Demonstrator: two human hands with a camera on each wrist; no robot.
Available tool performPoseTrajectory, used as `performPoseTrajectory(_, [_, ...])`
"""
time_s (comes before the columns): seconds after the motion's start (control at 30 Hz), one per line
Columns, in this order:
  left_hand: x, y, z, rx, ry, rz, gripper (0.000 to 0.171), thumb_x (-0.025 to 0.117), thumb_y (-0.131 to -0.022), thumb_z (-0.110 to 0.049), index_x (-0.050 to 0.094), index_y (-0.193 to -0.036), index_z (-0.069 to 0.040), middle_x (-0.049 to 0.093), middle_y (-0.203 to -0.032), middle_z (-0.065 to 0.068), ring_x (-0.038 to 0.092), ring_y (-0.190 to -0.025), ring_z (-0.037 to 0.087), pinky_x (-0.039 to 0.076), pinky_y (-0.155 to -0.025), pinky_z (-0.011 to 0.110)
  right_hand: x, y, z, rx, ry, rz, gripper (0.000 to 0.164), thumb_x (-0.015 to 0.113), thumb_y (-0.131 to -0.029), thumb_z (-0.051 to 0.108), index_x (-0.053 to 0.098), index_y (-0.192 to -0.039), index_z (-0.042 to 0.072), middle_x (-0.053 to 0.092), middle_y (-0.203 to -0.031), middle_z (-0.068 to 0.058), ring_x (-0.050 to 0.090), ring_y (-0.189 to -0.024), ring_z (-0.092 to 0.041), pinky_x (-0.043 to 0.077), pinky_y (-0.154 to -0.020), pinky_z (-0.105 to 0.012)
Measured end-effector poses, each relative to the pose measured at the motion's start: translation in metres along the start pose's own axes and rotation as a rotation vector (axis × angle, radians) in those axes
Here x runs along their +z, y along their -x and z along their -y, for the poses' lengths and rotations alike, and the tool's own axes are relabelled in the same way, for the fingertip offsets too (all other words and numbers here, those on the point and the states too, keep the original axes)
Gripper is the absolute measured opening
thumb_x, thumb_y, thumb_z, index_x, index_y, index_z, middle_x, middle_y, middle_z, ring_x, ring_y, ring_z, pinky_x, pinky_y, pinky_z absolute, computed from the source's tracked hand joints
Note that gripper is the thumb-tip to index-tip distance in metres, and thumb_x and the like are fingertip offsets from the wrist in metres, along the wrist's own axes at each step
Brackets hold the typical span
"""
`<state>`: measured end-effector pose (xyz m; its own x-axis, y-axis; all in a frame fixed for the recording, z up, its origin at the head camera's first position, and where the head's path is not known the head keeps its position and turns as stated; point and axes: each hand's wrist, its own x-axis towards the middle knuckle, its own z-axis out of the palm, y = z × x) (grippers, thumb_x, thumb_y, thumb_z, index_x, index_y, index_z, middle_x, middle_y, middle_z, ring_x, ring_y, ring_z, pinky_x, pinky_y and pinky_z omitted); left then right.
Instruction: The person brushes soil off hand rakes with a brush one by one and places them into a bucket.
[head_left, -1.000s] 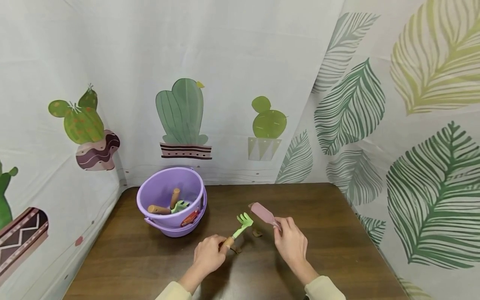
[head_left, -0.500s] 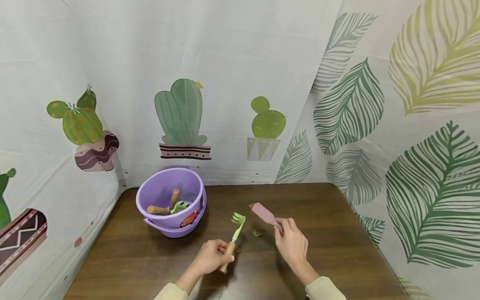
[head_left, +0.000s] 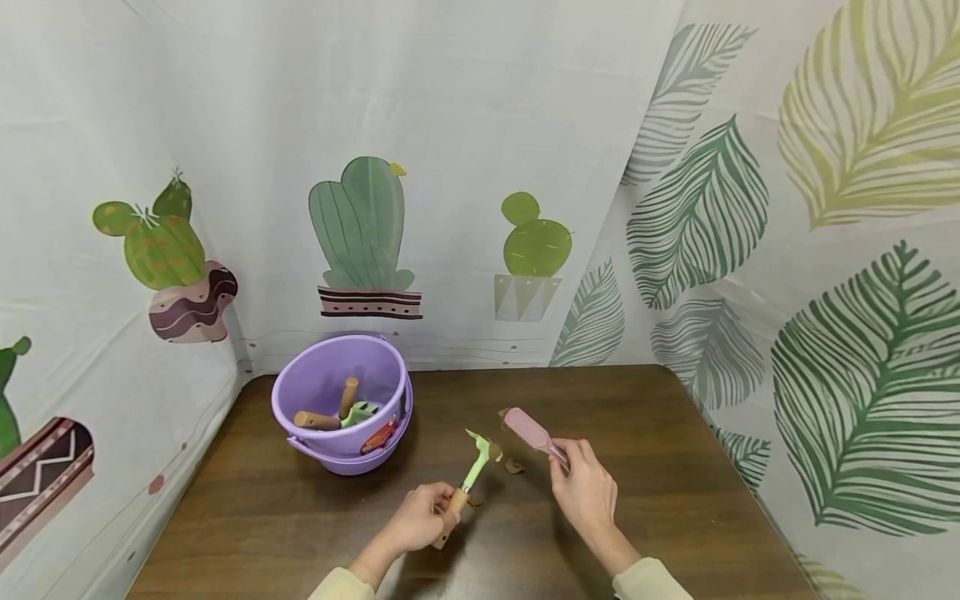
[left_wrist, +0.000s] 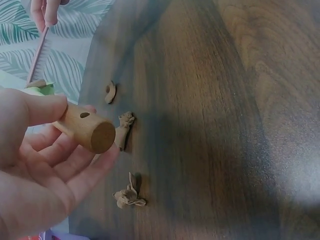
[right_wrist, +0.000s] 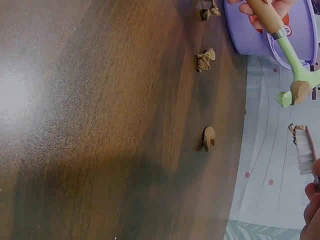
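My left hand (head_left: 420, 518) holds a small green hand rake (head_left: 477, 472) by its wooden handle (left_wrist: 92, 131), thumb on top and fingers beneath. A brown, dried-leaf-like piece (right_wrist: 300, 92) sits on the rake's tines, raised above the table. With fingers and thumb, my right hand (head_left: 587, 487) grips a pink brush (head_left: 527, 427), tilted up to the left. Its white bristles (right_wrist: 304, 152) have a brown scrap (right_wrist: 293, 130) at their tip. Several similar curled brown pieces lie on the table between the hands, one (right_wrist: 209, 139) nearest the brush and another (left_wrist: 130, 192) further left.
A purple bucket (head_left: 318, 367) stands at the table's back left, its handle lowered around the front. Inside lie tools with wooden handles (head_left: 317, 420) and a green head (head_left: 360, 412). The brown wooden table (head_left: 637, 433) backs onto a printed curtain (head_left: 450, 167).
The left hand has turned the rake so its tines now show edge-on, and moved it slightly left; a brown piece now shows at its head. The right hand and brush stay nearly still.
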<state>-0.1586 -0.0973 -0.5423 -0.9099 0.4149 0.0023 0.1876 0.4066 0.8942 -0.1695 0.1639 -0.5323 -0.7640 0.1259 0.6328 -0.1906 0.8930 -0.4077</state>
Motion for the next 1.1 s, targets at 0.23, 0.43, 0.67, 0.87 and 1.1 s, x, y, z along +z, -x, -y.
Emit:
performPoseTrajectory(0.23, [-0.002,-0.001,0.002,-0.003,-0.060,-0.009,0.020,0.061,-0.076,-0.003,0.064,-0.096,0.002,0.066,-0.075,0.006,0.058,-0.062,0.007,0.048,-0.056,0.022,-0.002,0.002,0.004,-0.008,-0.024,0.015,0.025,0.072,-0.070,0.014,0.068,-0.094,0.020,0.062,-0.085,0.006,0.056,-0.056,-0.011,0.040,-0.043,-0.029])
performPoseTrajectory(0.43, [0.000,-0.001,0.003,-0.040,0.028,0.010,0.022,0.057,-0.076,-0.001,0.063,-0.097,0.005,0.068,-0.080,0.014,0.059,-0.064,0.009,0.049,-0.054,0.023,0.000,0.008,0.010,-0.085,-0.003,-0.006,0.027,0.072,-0.069,0.015,0.067,-0.094,0.023,0.060,-0.084,0.009,0.054,-0.058,-0.007,0.040,-0.044,-0.026])
performPoseTrajectory(0.67, [0.003,-0.002,0.001,-0.050,0.104,0.019,0.024,0.056,-0.077,-0.003,0.063,-0.098,0.006,0.068,-0.083,0.016,0.059,-0.064,0.010,0.049,-0.054,0.024,0.003,0.016,0.017,-0.107,-0.016,-0.031,0.028,0.073,-0.068,0.015,0.067,-0.094,0.022,0.059,-0.084,0.010,0.052,-0.056,-0.006,0.039,-0.044,-0.024])
performPoseTrajectory(0.87, [0.003,-0.003,0.000,-0.060,0.145,0.010,0.027,0.057,-0.080,-0.004,0.061,-0.103,0.010,0.068,-0.084,0.019,0.060,-0.067,0.012,0.049,-0.056,0.024,0.006,0.025,0.022,-0.136,-0.041,-0.032,0.029,0.076,-0.066,0.014,0.067,-0.092,0.021,0.059,-0.083,0.010,0.047,-0.053,-0.002,0.036,-0.041,-0.021])
performPoseTrajectory(1.1, [0.005,-0.004,0.000,-0.107,0.297,0.063,0.025,0.055,-0.086,-0.008,0.059,-0.103,0.009,0.066,-0.088,0.022,0.060,-0.071,0.015,0.049,-0.058,0.027,0.012,0.031,0.021,-0.160,-0.052,-0.041,0.026,0.075,-0.064,0.013,0.065,-0.086,0.021,0.059,-0.082,0.010,0.052,-0.054,-0.005,0.038,-0.042,-0.022])
